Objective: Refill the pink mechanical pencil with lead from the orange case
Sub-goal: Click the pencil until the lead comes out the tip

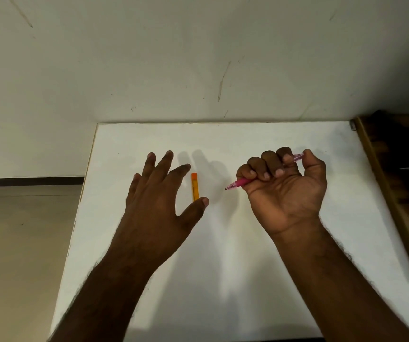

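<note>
The orange lead case (pixel 195 186) lies flat on the white table (pixel 223 255), its long side pointing away from me. My left hand (pixel 160 191) hovers just left of it, palm down, fingers spread, with the thumb tip at the case's near end. My right hand (pixel 286 183) is curled palm up around the pink mechanical pencil (pixel 239 183). The pencil's tip points left toward the case, and its clear pink rear end sticks out by my thumb. Most of the barrel is hidden inside the fist.
The table stands against a scuffed white wall (pixel 198 58). Its left edge drops to a beige tiled floor (pixel 21 243). A brown wooden frame (pixel 383 188) and dark clutter run along the table's right side.
</note>
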